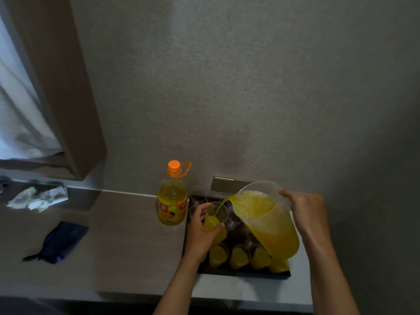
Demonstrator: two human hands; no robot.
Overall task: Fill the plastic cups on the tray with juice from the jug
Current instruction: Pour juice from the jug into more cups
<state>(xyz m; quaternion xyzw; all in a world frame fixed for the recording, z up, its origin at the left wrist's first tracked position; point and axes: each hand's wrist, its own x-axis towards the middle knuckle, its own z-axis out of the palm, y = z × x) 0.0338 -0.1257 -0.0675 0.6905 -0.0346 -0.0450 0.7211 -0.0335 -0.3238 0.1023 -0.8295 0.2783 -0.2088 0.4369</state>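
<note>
Cups (239,256) filled with juice stand in the tray's (241,274) near row, below both hands. Left hand (200,233) fingers curl round a clear cup (216,218), catching juice. Right hand (304,211) grips the tilted jug (270,226). Beyond the left fingers stands a juice bottle (172,196).

A dim grey textured wall (227,87) backs a pale counter (127,235); a white curtain (20,114) hangs left.
</note>
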